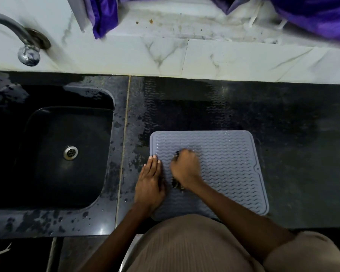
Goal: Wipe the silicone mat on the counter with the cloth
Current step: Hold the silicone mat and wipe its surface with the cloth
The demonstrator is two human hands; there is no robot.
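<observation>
A grey silicone mat (228,163) with wavy ridges lies flat on the black counter (292,134), near its front edge. My left hand (150,183) rests flat, fingers together, on the mat's left edge. My right hand (185,166) is a fist pressed onto the mat's left-centre. A dark cloth (177,185) is bunched inside the fist; only small bits show at the knuckles and under the wrist.
A black sink (53,154) with a metal drain (70,152) is set into the counter at left, its rim wet. A chrome tap (26,46) sticks out of the marble wall. Purple fabric (104,14) hangs above. Wavy wet marks cover the counter behind the mat.
</observation>
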